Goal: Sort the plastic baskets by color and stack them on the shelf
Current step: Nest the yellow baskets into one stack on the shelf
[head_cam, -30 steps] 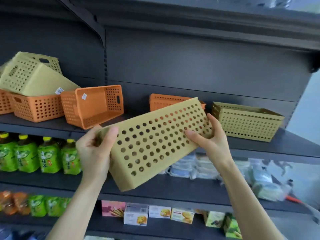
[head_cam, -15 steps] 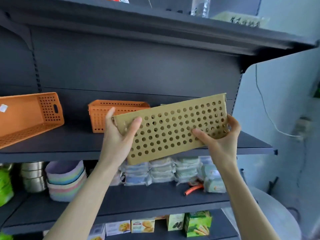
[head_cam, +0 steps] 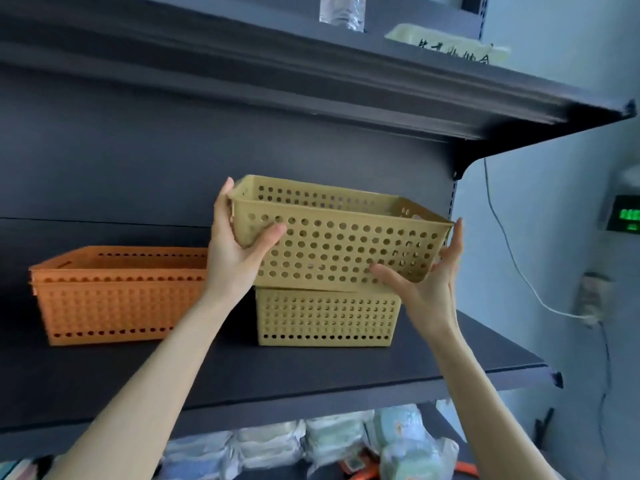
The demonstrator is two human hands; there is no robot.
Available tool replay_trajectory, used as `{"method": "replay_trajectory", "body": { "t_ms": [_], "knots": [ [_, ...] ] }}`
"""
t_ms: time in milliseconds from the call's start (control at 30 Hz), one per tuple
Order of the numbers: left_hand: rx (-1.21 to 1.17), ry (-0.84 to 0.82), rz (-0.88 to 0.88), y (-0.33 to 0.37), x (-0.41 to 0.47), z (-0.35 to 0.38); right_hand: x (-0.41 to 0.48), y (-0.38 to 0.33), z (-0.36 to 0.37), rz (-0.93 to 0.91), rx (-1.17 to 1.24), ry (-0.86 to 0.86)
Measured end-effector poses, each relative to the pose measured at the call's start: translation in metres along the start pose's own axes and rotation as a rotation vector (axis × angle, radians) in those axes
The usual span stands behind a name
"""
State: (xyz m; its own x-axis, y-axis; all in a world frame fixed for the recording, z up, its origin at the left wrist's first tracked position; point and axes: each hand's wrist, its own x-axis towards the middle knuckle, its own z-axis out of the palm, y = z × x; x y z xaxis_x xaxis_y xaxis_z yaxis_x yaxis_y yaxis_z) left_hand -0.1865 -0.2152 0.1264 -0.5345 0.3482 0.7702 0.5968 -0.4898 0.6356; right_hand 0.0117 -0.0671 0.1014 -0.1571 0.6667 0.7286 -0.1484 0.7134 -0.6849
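I hold a yellow perforated basket upright with both hands, right above a second yellow basket that stands on the dark shelf. The held basket's bottom sits at the lower one's rim, tilted slightly. My left hand grips its left end, thumb on the front wall. My right hand cups its lower right corner. To the left on the same shelf stands a stack of orange baskets, nested in one another.
The shelf above overhangs close over the baskets and carries a clear bottle and a pale packet. Packaged goods fill the shelf below. A wall with a cable and a green digital display lies to the right.
The yellow basket has turned from tilted on its side to upright and moved right and up over the other yellow basket. My view has swung right toward the shelf's end.
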Motion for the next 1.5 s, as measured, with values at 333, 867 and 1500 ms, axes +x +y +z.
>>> {"method": "replay_trajectory", "body": {
  "t_ms": [333, 867, 1500],
  "knots": [
    [0.199, 0.008, 0.007, -0.065, 0.033, 0.035, 0.066, 0.068, 0.011, 0.004, -0.160, -0.070],
    [0.362, 0.015, -0.104, -0.114, 0.003, 0.051, 0.065, 0.123, 0.012, 0.011, -0.185, -0.191],
    [-0.008, 0.188, -0.637, -0.109, 0.003, 0.061, 0.072, 0.135, 0.015, 0.507, 0.185, -0.309]
  ]
}}
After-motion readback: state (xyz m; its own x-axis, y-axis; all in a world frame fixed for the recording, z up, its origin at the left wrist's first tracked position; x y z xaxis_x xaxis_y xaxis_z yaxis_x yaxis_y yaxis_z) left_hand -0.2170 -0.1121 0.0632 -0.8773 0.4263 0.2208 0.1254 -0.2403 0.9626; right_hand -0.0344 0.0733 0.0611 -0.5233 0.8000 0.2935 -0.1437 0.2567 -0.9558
